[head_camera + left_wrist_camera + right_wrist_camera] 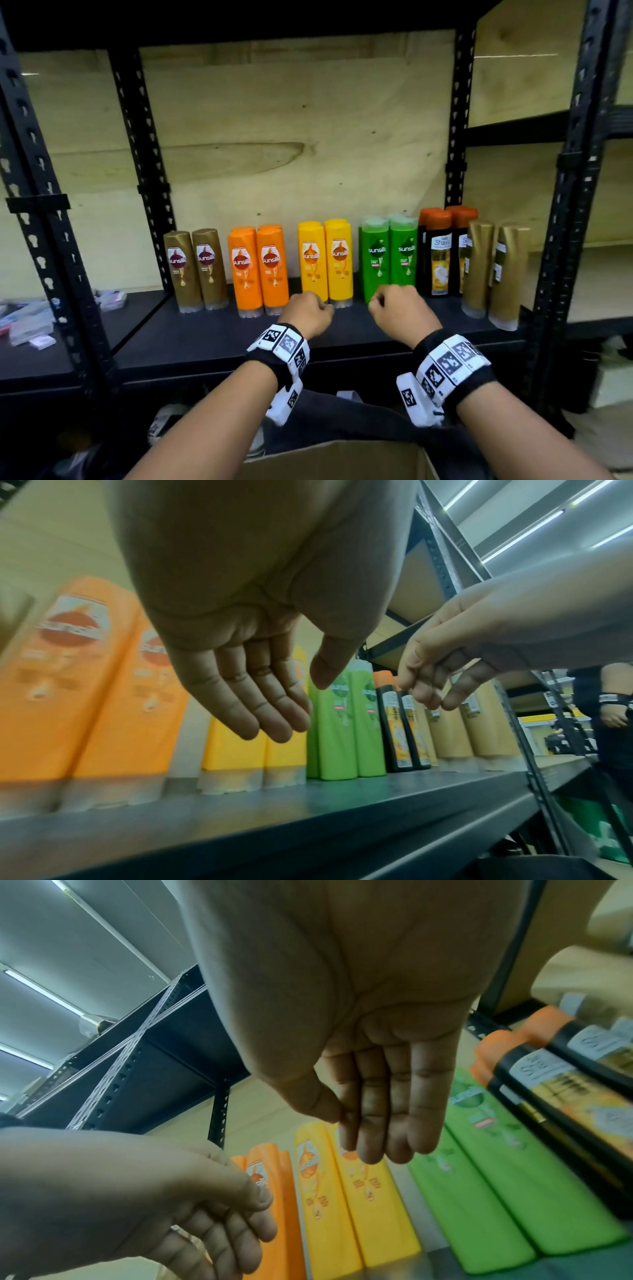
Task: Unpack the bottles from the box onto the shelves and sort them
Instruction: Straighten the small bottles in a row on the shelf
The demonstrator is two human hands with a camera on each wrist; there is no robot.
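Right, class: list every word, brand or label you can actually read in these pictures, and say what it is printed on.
"sunsilk": brown bottles, orange bottles, yellow bottles, green bottles.
"Shav", cut off: label of the black bottles with orange caps.
Smaller print on every bottle: too small or blurred.
Gold bottles: labels face sideways, unreadable.
Wrist markers: patterns only, no words.

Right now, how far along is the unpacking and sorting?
Looks mostly done: bottles stand on the shelf in colour pairs, from brown through orange, yellow and green to gold. In hand: nothing; left hand and right hand hover empty. Left: unclear, the box interior is hidden.
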